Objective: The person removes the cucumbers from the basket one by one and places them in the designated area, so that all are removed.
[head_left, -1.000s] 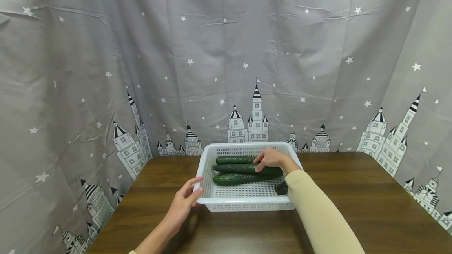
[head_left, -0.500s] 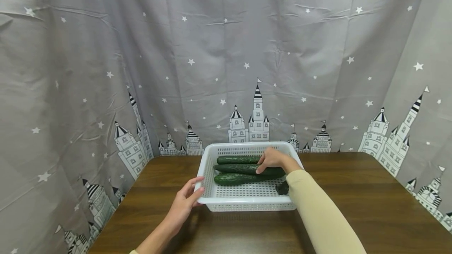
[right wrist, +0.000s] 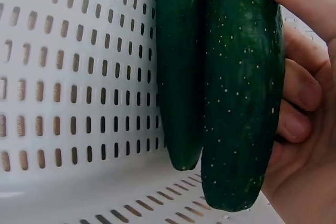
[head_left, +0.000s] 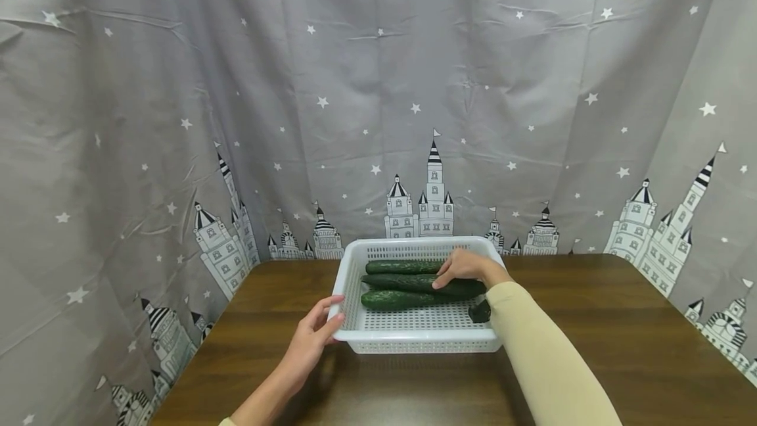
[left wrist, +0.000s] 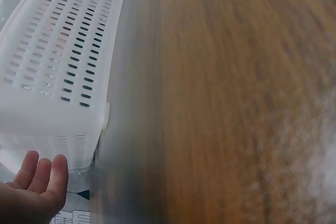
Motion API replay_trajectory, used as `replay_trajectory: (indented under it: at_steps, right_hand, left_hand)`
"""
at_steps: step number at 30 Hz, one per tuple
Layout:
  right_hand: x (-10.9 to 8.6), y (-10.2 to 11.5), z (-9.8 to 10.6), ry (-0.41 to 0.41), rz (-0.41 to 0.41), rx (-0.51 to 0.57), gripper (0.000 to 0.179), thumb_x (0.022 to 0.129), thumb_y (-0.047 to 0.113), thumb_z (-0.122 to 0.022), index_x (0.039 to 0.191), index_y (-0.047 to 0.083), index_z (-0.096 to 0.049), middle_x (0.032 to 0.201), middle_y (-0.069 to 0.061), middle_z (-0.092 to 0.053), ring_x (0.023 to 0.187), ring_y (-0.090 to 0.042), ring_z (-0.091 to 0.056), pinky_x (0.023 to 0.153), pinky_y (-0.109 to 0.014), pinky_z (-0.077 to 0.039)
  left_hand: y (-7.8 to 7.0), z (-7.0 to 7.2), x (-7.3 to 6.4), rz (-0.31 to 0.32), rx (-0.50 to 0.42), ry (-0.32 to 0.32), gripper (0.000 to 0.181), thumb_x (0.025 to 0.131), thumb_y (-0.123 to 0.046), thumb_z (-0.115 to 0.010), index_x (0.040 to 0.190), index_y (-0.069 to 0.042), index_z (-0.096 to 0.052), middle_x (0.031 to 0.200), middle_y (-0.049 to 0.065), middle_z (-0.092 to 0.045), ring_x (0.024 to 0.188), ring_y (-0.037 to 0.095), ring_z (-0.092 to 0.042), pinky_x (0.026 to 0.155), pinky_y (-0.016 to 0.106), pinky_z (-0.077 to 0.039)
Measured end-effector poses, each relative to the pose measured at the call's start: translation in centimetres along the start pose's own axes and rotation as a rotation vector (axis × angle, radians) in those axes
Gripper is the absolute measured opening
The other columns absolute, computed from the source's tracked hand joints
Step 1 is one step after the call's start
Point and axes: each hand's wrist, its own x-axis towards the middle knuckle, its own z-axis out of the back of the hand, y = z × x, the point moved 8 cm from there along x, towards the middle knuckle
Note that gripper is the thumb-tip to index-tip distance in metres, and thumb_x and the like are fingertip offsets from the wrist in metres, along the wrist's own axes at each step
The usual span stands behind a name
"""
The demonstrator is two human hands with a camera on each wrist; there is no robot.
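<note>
Dark-green cucumber (head_left: 402,282), likely stiff, is suiting midway holding: right hand (head_left: 466,265) clasping it, left hand (head_left: 310,332) gripping white plastic basket (head_left: 414,335).

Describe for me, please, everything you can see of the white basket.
The white basket is a shallow rectangle, apparently plastic, with a smooth rim, rounded corners and rows of slots through its walls and floor. It stands upright, apparently resting on the wooden table, one long side facing the person. Three cucumbers lie lengthwise inside, and the right hand is inside too. The left hand holds the rim near its front left corner.
</note>
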Motion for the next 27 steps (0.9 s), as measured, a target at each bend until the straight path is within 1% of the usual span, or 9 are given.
replay_trajectory:
  at_steps: [7, 11, 17, 23, 27]
  right_hand:
    - [-0.2, -0.6, 0.0, -0.026, -0.053, 0.089, 0.039, 0.077, 0.028, -0.086, 0.109, 0.006, -0.078, 0.143, -0.02, -0.057, 0.136, -0.04, -0.047, 0.109, -0.052, -0.042]
    - [-0.4, -0.9, -0.3, -0.033, -0.074, 0.09, 0.04, 0.077, 0.03, -0.085, 0.11, 0.008, -0.078, 0.146, -0.02, -0.054, 0.139, -0.041, -0.044, 0.111, -0.053, -0.04]
    - [-0.9, -1.2, -0.7, -0.028, -0.121, 0.08, 0.044, 0.08, 0.034, -0.082, 0.116, 0.009, -0.076, 0.146, -0.019, -0.054, 0.14, -0.042, -0.042, 0.111, -0.055, -0.039]
    - [-0.6, -1.4, -0.5, -0.045, -0.12, 0.081, 0.044, 0.082, 0.036, -0.081, 0.116, 0.009, -0.076, 0.143, -0.018, -0.057, 0.138, -0.04, -0.046, 0.11, -0.052, -0.041]
    - [-0.6, -1.3, -0.4, -0.05, -0.136, 0.068, 0.044, 0.082, 0.038, -0.081, 0.116, 0.009, -0.076, 0.144, -0.019, -0.056, 0.138, -0.04, -0.046, 0.11, -0.052, -0.04]
  left_hand:
    - [0.0, 0.2, 0.0, -0.003, 0.003, -0.008, 0.039, 0.101, -0.021, -0.061, 0.138, -0.012, -0.055, 0.131, 0.02, -0.06, 0.11, 0.032, -0.061, 0.083, 0.034, -0.052]
    - [0.0, 0.2, -0.1, 0.0, 0.011, -0.012, 0.04, 0.101, -0.022, -0.061, 0.138, -0.012, -0.055, 0.132, 0.021, -0.06, 0.109, 0.033, -0.061, 0.083, 0.034, -0.052]
    - [0.2, -0.1, -0.2, 0.012, 0.012, -0.005, 0.039, 0.101, -0.023, -0.062, 0.138, -0.013, -0.055, 0.13, 0.021, -0.06, 0.105, 0.031, -0.062, 0.082, 0.035, -0.051]
    - [0.1, -0.1, -0.1, -0.002, 0.005, -0.013, 0.039, 0.101, -0.022, -0.06, 0.139, -0.014, -0.055, 0.13, 0.022, -0.06, 0.108, 0.032, -0.061, 0.085, 0.041, -0.051]
    - [0.2, -0.1, -0.1, 0.0, 0.006, -0.014, 0.039, 0.102, -0.022, -0.06, 0.139, -0.014, -0.054, 0.132, 0.022, -0.06, 0.11, 0.033, -0.061, 0.085, 0.04, -0.051]
